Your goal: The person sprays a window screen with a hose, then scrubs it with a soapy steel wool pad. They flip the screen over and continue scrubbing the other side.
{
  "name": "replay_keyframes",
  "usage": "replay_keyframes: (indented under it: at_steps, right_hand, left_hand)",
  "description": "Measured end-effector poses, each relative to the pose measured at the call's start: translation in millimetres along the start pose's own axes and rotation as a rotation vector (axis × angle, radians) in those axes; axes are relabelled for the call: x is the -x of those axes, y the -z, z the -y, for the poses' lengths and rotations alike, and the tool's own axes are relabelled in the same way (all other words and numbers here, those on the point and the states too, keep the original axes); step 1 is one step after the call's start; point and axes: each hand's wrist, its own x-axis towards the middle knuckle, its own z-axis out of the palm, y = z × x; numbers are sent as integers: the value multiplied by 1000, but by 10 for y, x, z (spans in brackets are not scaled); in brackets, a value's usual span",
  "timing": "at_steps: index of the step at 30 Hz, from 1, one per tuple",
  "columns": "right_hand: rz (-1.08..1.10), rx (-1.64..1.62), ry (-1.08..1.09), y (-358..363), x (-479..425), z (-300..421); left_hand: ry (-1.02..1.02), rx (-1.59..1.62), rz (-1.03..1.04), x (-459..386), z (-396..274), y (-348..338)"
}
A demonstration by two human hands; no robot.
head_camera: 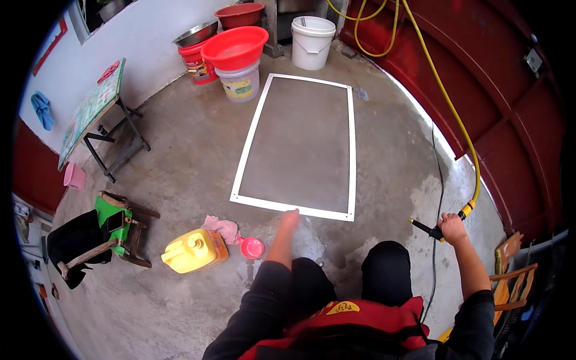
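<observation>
A white-framed window screen [353, 148] with fine grey mesh lies flat on the concrete floor, its near edge just in front of me. My left hand [290, 219] is at the middle of that near edge; it is slightly blurred, and whether the fingers hold the frame cannot be told. Off to the right, my right hand [451, 228] grips a black spray nozzle [425, 228] joined to a yellow hose [472, 148]. The nozzle points left, and no water is visible from it. Left of my left arm are a pink dipper [252, 248], a pink cloth [222, 228] and a yellow jug [198, 252].
Beyond the screen stand a white lidded bucket [313, 45], a red basin [235, 47] on a bucket, and other basins. On the left are a tilted folding table [94, 108] and a wooden chair [135, 234] holding dark cloth. A dark cable [438, 180] runs beside the red metal gate [486, 90].
</observation>
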Motion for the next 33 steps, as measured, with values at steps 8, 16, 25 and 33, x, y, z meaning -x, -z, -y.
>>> replay_keyframes:
  at_steps: [8,16,25,33]
  right_hand:
    - [133,104,77,-647,-322,-54]
    - [170,12,145,-1685,-1512,-12]
    - [504,-33,-13,-3064,-2673,-94]
    - [209,-849,194,-2180,-5134,-329]
  left_hand:
    - [167,171,65,40,346,-534]
    - [89,38,-69,-404,191,-435]
    - [-267,-317,-244,-854,-361,-1261]
    - [-705,-790,-387,-1028,-1216,-2577]
